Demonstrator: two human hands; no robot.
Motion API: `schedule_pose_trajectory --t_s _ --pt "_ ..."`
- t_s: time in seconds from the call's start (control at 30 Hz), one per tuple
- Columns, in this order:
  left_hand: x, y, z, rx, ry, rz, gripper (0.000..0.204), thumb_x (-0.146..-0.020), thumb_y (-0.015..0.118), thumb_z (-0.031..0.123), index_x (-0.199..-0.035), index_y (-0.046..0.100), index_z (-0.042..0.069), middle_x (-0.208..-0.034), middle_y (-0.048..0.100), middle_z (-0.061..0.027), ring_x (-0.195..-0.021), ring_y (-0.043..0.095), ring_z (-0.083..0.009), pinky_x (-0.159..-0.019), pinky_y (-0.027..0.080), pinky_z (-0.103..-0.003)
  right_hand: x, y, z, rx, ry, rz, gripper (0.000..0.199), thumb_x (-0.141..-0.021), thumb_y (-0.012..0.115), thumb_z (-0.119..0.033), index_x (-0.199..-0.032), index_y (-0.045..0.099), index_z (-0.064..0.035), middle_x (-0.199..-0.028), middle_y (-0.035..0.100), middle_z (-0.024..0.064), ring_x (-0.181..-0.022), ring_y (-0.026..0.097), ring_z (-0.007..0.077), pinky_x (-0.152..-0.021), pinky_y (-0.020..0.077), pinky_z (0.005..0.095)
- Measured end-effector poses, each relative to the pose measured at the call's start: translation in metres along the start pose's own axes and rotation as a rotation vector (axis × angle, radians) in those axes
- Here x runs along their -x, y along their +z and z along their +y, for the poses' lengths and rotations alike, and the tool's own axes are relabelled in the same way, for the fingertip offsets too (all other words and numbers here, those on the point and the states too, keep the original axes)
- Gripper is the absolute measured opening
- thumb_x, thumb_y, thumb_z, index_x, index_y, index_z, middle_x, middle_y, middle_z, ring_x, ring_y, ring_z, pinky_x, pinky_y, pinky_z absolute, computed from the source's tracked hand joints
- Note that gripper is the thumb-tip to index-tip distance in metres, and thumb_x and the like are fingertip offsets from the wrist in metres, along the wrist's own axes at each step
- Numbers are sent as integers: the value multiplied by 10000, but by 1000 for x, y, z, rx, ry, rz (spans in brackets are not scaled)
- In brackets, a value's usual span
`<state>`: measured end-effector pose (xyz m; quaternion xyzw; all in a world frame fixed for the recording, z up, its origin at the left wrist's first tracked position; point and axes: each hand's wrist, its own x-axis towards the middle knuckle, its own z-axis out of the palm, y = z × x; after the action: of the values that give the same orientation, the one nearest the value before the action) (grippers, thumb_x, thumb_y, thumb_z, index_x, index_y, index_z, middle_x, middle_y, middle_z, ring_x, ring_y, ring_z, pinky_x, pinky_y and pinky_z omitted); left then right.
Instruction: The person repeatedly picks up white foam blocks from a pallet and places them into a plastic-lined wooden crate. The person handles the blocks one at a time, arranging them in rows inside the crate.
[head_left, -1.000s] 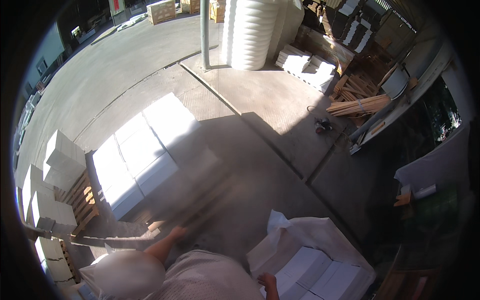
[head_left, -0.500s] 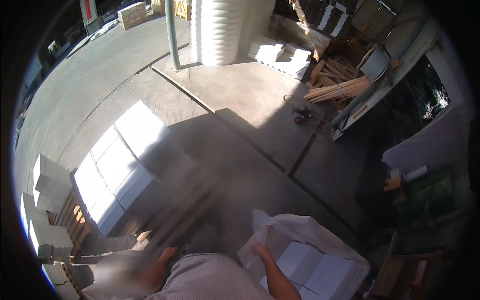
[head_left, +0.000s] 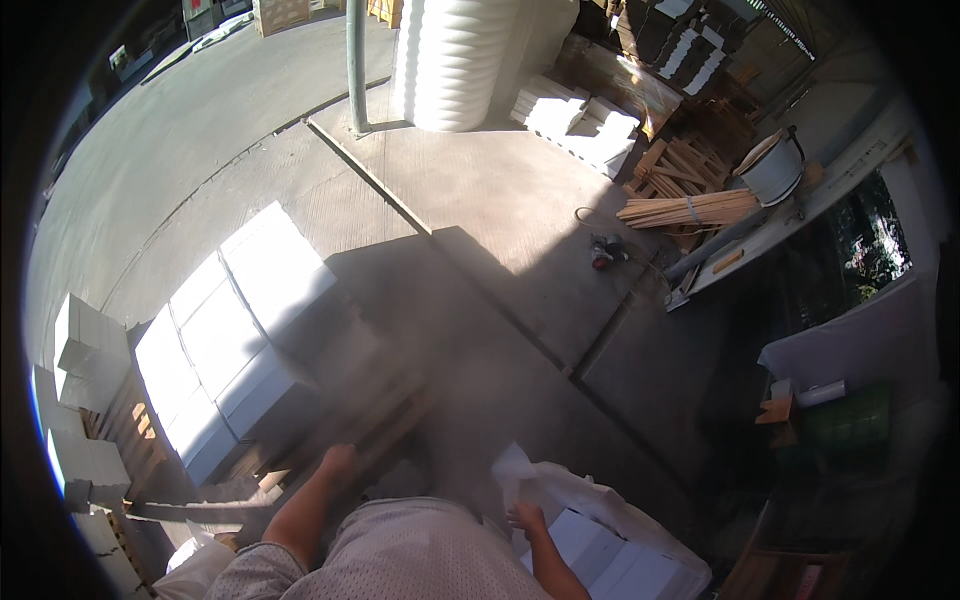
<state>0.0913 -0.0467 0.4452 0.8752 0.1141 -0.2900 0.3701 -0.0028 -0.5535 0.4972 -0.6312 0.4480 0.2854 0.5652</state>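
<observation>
My left hand [head_left: 340,461] is held out in front of me beside a wooden pallet [head_left: 395,420]. I see nothing in it, and its fingers are too unclear to read. To the right, my right hand [head_left: 526,516] is at the inner edge of a whitish plastic cover [head_left: 575,485], with its fingers partly curled. Whether they grip the plastic cannot be made out. Inside the folded-back cover lie white blocks [head_left: 600,550]. Ahead on the left, a strapped stack of white blocks [head_left: 235,320] stands on a pallet, partly in sunlight.
More white blocks [head_left: 90,345] are piled at the far left. A post [head_left: 356,70] and a large white ribbed roll [head_left: 450,70] stand ahead. Wooden slats [head_left: 685,210] lie at the right, near a small power tool [head_left: 606,252] with a cable. A floor groove [head_left: 510,318] crosses the concrete.
My left hand has come up and forward, showing more of the forearm. My right hand has shifted slightly down and right, still by the plastic cover. The view has moved a little.
</observation>
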Motion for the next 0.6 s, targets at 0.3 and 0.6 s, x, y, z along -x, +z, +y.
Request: schedule_pose_trajectory --t_s 0.3,0.6 --pt "2 42 -56 194 -142 119 401 -919 465 340 -959 632 -22 -861 670 -151 -709 663 -270 -639 535 -399 -105 -21 -52 587 -357 -150 256 -844 617 -293 -916 661 -52 -794 624 33 -655 561 147 -525 441 307" --pt "58 154 -40 429 -553 264 370 -917 489 325 -974 615 -19 -840 644 -146 -666 644 -255 -570 524 -403 -195 -11 -268 644 -206 -483 223 -894 563 -248 -932 614 -34 -759 607 63 -586 542 149 -488 424 283"
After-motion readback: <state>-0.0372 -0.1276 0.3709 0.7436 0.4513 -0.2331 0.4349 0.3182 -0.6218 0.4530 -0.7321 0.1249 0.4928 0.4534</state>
